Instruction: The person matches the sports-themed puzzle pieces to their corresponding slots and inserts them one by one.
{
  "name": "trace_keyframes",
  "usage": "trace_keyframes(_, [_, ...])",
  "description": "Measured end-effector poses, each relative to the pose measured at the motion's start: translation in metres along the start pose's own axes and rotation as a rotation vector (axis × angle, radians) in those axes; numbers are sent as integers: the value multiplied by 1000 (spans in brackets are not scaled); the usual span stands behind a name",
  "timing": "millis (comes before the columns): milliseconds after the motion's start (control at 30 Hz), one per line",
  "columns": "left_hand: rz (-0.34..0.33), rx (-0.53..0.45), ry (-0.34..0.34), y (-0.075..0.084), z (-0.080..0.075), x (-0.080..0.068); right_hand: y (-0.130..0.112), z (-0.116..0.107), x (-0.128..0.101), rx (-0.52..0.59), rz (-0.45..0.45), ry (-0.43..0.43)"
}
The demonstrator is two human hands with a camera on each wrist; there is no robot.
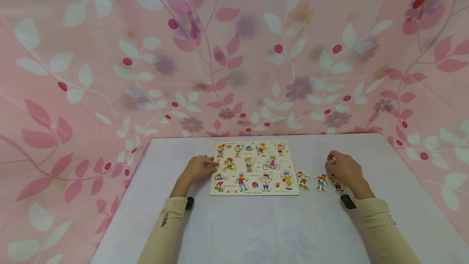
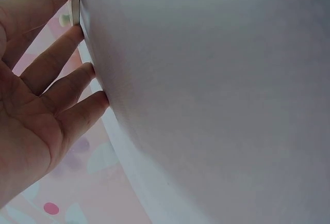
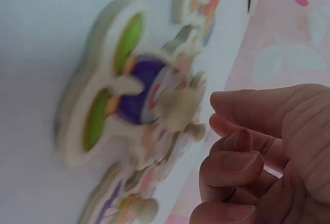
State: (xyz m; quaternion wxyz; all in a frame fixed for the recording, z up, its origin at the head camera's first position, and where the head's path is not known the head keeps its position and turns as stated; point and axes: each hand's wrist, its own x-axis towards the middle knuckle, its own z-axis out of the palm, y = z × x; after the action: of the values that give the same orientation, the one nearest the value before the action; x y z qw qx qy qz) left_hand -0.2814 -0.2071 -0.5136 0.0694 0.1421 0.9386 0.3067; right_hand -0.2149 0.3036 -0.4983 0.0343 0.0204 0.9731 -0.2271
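In the head view my left hand (image 1: 199,168) rests at the left edge of a pale puzzle board (image 1: 254,192) printed with children playing sports. The left wrist view shows its fingertips (image 2: 77,32) on the board's side and the white surface. My right hand (image 1: 342,170) is over loose wooden puzzle pieces right of the board. In the right wrist view, its fingers are loosely bent near a puzzle piece (image 3: 142,92) with purple shorts, green shoes and a wooden knob (image 3: 178,109). A small gap shows between fingertips and knob. The hand partly hides the pieces in the head view.
Two other loose pieces, one (image 1: 303,180) beside the board's right edge and one (image 1: 320,182) further right, lie on the white-covered table (image 1: 253,223). A pink floral cloth (image 1: 234,64) hangs behind the table's far edge.
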Motion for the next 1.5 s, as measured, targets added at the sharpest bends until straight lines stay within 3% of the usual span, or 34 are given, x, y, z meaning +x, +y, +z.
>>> trace_keyframes(400, [1, 10, -4, 1, 1, -1, 13, -4, -2, -3, 55, -23])
trace_keyframes(767, [-4, 25, -17, 2, 0, 1, 15, -4, 0, -17, 31, -13])
trace_keyframes(1133, [-10, 19, -11, 3, -1, 0, -2, -4, 0, -1, -7, 4])
trace_keyframes(1500, [12, 23, -8, 1, -1, 1, -41, 6, -1, 10, -72, 8])
